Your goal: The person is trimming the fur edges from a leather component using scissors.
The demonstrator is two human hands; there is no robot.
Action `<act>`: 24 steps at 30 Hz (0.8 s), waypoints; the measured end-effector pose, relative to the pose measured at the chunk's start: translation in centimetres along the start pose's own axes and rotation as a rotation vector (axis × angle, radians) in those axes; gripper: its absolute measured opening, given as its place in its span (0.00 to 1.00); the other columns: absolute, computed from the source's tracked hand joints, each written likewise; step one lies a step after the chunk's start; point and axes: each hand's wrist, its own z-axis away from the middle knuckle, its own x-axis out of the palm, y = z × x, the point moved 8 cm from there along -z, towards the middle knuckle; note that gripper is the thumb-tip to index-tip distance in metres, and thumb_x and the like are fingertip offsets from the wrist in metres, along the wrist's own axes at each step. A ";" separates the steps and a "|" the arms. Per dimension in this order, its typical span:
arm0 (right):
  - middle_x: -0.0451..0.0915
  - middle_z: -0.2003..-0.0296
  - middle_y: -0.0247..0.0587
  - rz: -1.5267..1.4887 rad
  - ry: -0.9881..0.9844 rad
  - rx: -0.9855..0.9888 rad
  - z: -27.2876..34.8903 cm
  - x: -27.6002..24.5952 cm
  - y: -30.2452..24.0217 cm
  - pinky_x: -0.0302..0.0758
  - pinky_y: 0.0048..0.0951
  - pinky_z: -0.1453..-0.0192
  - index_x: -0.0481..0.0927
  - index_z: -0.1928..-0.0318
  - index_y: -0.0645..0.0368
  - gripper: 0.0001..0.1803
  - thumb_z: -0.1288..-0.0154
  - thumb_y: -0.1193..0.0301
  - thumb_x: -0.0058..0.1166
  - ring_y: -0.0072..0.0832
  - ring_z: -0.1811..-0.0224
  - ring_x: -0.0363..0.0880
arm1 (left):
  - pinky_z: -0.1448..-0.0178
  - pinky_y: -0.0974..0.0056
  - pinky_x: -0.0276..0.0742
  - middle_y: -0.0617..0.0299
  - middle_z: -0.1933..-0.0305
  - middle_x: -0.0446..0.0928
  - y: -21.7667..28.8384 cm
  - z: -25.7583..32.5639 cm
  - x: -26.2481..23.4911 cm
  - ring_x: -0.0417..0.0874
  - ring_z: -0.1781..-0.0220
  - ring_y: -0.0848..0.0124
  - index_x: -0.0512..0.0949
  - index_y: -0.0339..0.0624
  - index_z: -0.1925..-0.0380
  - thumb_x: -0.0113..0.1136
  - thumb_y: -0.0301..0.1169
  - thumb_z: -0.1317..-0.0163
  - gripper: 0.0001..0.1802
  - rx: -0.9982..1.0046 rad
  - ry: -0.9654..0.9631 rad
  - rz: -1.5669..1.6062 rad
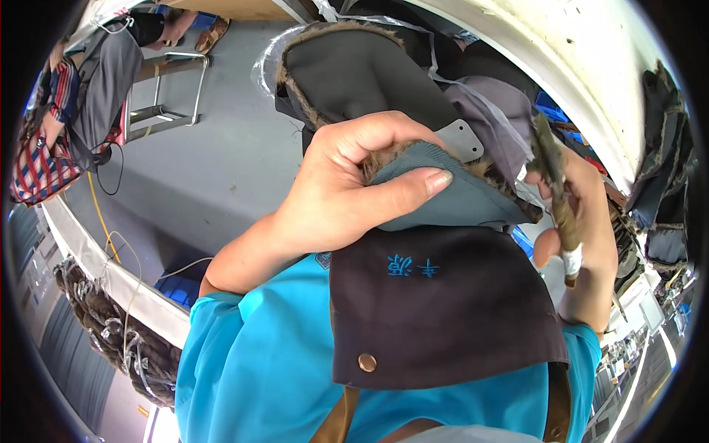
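My left hand [340,181] pinches a grey fabric piece [436,188] with brown fur along its edge, thumb on top and fingers beneath. My right hand [588,214], partly hidden, is closed around a slim olive-brown stick-like tool [557,177] with a white band near its lower end. What that tool is I cannot make out. Just past the fabric piece lies a flat metal plate [463,140] with small holes. Beyond it spreads a larger dark piece [347,70] with a fur-trimmed rim, partly under clear plastic.
At the right runs a curved white machine body or table edge [591,81], with dark fur-trimmed pieces [665,148] hanging beside it. A seated person [103,81] is at the far left, near a metal-framed stool [166,96]. Braided brown fur [111,325] lies lower left.
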 end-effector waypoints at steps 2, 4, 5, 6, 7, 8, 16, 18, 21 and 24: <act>0.69 0.74 0.40 0.223 -0.045 0.009 0.5 0.3 -0.7 0.64 0.27 0.69 0.75 0.61 0.66 0.35 0.76 0.66 0.75 0.29 0.74 0.66 | 0.57 0.70 0.68 0.60 0.67 0.77 -0.1 0.1 0.1 0.74 0.64 0.75 0.77 0.35 0.64 0.59 0.21 0.47 0.09 0.016 0.014 -0.011; 0.68 0.75 0.41 0.262 -0.040 0.007 0.9 0.6 -0.4 0.64 0.28 0.70 0.75 0.64 0.66 0.30 0.74 0.70 0.71 0.32 0.75 0.65 | 0.57 0.70 0.68 0.60 0.66 0.77 -0.1 0.2 0.2 0.74 0.64 0.74 0.76 0.36 0.63 0.59 0.22 0.47 0.10 0.033 0.023 -0.022; 0.67 0.77 0.42 0.303 -0.037 0.004 1.1 0.8 -0.4 0.64 0.29 0.72 0.74 0.67 0.66 0.24 0.72 0.74 0.68 0.35 0.76 0.65 | 0.56 0.69 0.68 0.60 0.66 0.77 -0.1 0.3 0.3 0.73 0.64 0.74 0.76 0.36 0.63 0.59 0.22 0.47 0.10 0.044 0.011 -0.029; 0.67 0.77 0.45 0.311 -0.028 0.047 1.1 0.9 -0.5 0.65 0.31 0.73 0.73 0.71 0.67 0.18 0.70 0.79 0.62 0.39 0.77 0.65 | 0.56 0.69 0.68 0.59 0.65 0.77 -0.1 0.4 0.4 0.73 0.64 0.74 0.76 0.36 0.63 0.59 0.22 0.47 0.10 0.055 -0.002 -0.037; 0.67 0.77 0.45 0.309 -0.026 0.050 1.1 1.0 -0.5 0.65 0.31 0.73 0.73 0.71 0.67 0.18 0.70 0.79 0.62 0.39 0.77 0.65 | 0.56 0.69 0.68 0.59 0.65 0.77 -0.3 0.4 0.5 0.73 0.64 0.74 0.76 0.36 0.63 0.59 0.22 0.47 0.10 0.052 -0.005 -0.038; 0.66 0.78 0.46 0.327 -0.022 0.037 1.0 1.0 -0.6 0.64 0.32 0.73 0.72 0.72 0.67 0.18 0.70 0.78 0.62 0.40 0.77 0.65 | 0.59 0.71 0.68 0.61 0.66 0.76 -0.1 0.4 0.5 0.73 0.65 0.77 0.76 0.36 0.62 0.59 0.20 0.46 0.10 0.094 -0.009 -0.037; 0.66 0.79 0.49 0.398 -0.075 -0.031 0.3 1.8 -0.8 0.63 0.35 0.74 0.68 0.76 0.68 0.17 0.68 0.76 0.62 0.46 0.76 0.64 | 0.64 0.73 0.67 0.63 0.67 0.74 -0.1 0.6 0.8 0.71 0.69 0.80 0.77 0.35 0.62 0.60 0.19 0.46 0.10 0.142 -0.021 -0.038; 0.67 0.79 0.50 0.378 -0.027 -0.027 0.2 1.7 -1.0 0.63 0.37 0.74 0.69 0.76 0.67 0.17 0.68 0.76 0.63 0.47 0.76 0.66 | 0.64 0.73 0.68 0.63 0.68 0.74 0.1 0.5 0.8 0.72 0.69 0.79 0.77 0.35 0.62 0.60 0.20 0.46 0.10 0.177 -0.004 -0.050; 0.68 0.79 0.40 0.361 -0.001 -0.056 0.6 1.9 -0.7 0.61 0.30 0.75 0.77 0.62 0.64 0.30 0.76 0.75 0.67 0.34 0.79 0.65 | 0.64 0.73 0.68 0.63 0.67 0.75 -0.3 0.7 0.8 0.72 0.69 0.79 0.77 0.34 0.61 0.60 0.20 0.46 0.11 0.151 0.027 0.030; 0.69 0.78 0.41 0.368 -0.009 0.007 0.7 2.1 -0.8 0.62 0.29 0.75 0.77 0.61 0.64 0.26 0.72 0.79 0.60 0.34 0.79 0.65 | 0.64 0.73 0.68 0.63 0.67 0.74 -0.2 0.8 0.7 0.72 0.69 0.79 0.77 0.34 0.62 0.61 0.20 0.46 0.11 0.198 0.024 -0.025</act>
